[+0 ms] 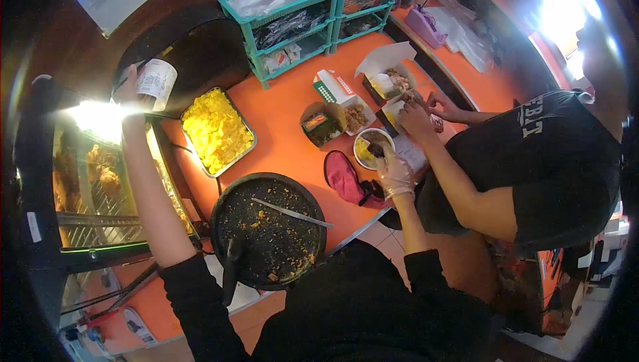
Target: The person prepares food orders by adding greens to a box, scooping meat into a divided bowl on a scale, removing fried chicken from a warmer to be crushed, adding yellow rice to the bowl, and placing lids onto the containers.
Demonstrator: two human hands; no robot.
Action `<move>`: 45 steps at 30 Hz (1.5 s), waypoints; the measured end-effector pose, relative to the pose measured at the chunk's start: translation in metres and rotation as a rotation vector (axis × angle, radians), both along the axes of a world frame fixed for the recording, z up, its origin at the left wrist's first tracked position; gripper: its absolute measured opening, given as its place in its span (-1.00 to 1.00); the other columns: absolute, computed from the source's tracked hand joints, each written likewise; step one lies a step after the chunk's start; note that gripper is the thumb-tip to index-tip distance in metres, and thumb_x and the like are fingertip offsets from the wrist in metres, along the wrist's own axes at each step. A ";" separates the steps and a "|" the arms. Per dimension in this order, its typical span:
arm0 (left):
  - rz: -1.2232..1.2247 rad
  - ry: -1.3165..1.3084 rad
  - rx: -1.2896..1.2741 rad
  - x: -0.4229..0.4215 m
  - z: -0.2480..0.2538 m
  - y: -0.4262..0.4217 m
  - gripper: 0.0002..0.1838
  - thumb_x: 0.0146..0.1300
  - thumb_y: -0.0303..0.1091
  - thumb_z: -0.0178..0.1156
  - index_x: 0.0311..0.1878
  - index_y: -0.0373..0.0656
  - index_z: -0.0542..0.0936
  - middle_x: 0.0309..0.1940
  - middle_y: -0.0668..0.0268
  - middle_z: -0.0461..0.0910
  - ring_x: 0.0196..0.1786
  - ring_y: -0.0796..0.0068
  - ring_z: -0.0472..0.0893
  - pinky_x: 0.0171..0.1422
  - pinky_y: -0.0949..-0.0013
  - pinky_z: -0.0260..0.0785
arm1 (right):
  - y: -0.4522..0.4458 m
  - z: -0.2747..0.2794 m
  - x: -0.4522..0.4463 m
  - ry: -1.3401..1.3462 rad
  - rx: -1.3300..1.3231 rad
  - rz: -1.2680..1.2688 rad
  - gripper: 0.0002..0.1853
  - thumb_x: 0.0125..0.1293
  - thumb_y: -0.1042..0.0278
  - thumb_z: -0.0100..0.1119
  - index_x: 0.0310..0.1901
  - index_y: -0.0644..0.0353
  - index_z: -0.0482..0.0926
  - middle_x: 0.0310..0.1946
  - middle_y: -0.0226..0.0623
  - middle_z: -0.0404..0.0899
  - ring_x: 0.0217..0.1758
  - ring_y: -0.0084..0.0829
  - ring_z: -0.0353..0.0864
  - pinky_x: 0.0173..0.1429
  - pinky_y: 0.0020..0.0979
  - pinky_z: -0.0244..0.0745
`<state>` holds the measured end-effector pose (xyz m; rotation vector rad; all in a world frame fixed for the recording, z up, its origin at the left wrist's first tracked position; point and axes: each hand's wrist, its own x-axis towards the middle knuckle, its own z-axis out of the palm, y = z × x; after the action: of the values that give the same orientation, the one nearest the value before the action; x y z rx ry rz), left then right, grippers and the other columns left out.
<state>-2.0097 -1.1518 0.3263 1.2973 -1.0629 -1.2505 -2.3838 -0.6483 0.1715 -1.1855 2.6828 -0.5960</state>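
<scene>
My left hand (pixel 126 86) is raised at the upper left, closed on a thin dark stick like a pen, beside a white printed paper (pixel 157 82). My right hand (pixel 395 174), in a clear plastic glove, pinches a small dark item (pixel 376 150) over a round bowl (pixel 365 161) with yellow and brown food. Left of the bowl lies a pink mitt (pixel 343 174). Behind it stand an open brown box (pixel 313 122) and a white box of brown food (pixel 356 117). A foil tray of yellow food (pixel 216 132) sits further left.
A black pan (pixel 266 229) with crumbs and metal tongs (pixel 293 213) is near my body. A co-worker in a black shirt (pixel 546 162) handles food boxes at the right. Teal shelves (pixel 293 29) stand at the back, and a lit glass food warmer (pixel 100 182) at the left.
</scene>
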 end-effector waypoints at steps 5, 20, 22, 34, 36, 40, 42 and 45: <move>-0.161 0.291 -0.339 0.021 -0.055 0.029 -0.48 0.19 0.02 0.29 0.04 -0.19 0.53 -0.18 0.19 0.57 -0.19 0.34 0.56 -0.12 0.23 0.47 | -0.001 -0.082 -0.018 -0.205 -0.402 0.051 -0.68 0.30 0.14 -0.04 -0.06 0.17 0.49 -0.20 0.04 0.58 -0.15 -0.03 0.57 -0.09 -0.06 0.44; -0.145 0.397 0.194 0.007 -0.090 0.261 -0.64 0.25 -0.21 0.25 0.00 -0.26 0.55 -0.10 0.26 0.62 -0.03 0.38 0.60 0.12 0.24 0.43 | -0.248 -0.032 0.135 -0.431 0.028 0.758 -0.46 0.24 0.17 0.06 0.27 0.05 0.34 0.01 -0.03 0.55 0.04 -0.09 0.55 0.11 -0.15 0.44; -0.105 0.368 0.243 0.006 -0.102 0.271 -0.69 0.28 -0.28 0.20 -0.02 -0.32 0.55 -0.13 0.19 0.62 -0.11 0.35 0.63 -0.02 0.27 0.50 | -0.263 -0.033 0.128 -0.319 0.155 0.839 -0.45 0.23 0.16 0.08 0.26 0.12 0.35 -0.02 -0.04 0.56 -0.02 -0.11 0.58 0.06 -0.18 0.50; 0.086 0.396 0.422 -0.015 -0.169 0.343 -0.75 0.32 -0.32 0.12 -0.02 -0.24 0.58 -0.18 0.18 0.62 -0.16 0.33 0.64 -0.17 0.28 0.52 | -0.289 -0.235 0.109 -1.744 -0.652 0.620 -0.44 0.31 -0.01 0.07 0.25 0.11 0.37 0.08 -0.11 0.52 0.06 -0.17 0.58 0.01 -0.16 0.58; 0.075 0.398 0.437 -0.016 -0.185 0.349 -0.75 0.33 -0.32 0.11 -0.02 -0.23 0.58 -0.17 0.18 0.62 -0.15 0.31 0.63 -0.15 0.26 0.53 | -0.288 -0.239 0.109 -2.085 -0.612 0.692 -0.48 0.36 0.02 0.00 0.26 0.12 0.36 0.16 -0.12 0.45 0.09 -0.13 0.55 0.05 -0.16 0.57; 0.158 0.420 0.591 -0.020 -0.213 0.349 -0.73 0.34 -0.33 0.07 0.03 -0.22 0.56 -0.11 0.14 0.56 -0.11 0.21 0.60 -0.03 0.19 0.52 | -0.264 -0.263 0.123 -1.930 -0.664 0.856 -0.56 0.46 0.09 -0.13 0.27 0.11 0.34 0.27 -0.13 0.35 0.14 -0.01 0.50 0.10 -0.11 0.56; 0.171 0.426 0.609 -0.019 -0.228 0.345 -0.73 0.35 -0.34 0.07 0.04 -0.23 0.55 -0.11 0.13 0.55 -0.10 0.20 0.60 -0.01 0.19 0.51 | -0.250 -0.270 0.122 -1.215 -0.689 0.912 -0.60 0.47 0.12 -0.18 0.23 0.06 0.37 0.20 -0.14 0.43 0.10 -0.05 0.53 0.07 -0.12 0.56; 0.207 0.467 0.602 -0.018 -0.228 0.351 -0.71 0.34 -0.35 0.08 0.06 -0.25 0.53 -0.13 0.12 0.54 -0.11 0.21 0.59 -0.03 0.20 0.53 | -0.217 -0.221 0.126 -0.917 -0.637 0.654 -0.56 0.45 0.05 -0.19 0.24 0.07 0.36 0.20 -0.14 0.43 0.10 -0.08 0.52 0.10 -0.10 0.50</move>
<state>-2.0282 -0.8013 0.0979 1.4024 -0.2121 -1.6714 -2.2580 -0.8653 -0.0495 -1.3372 1.2804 -1.4520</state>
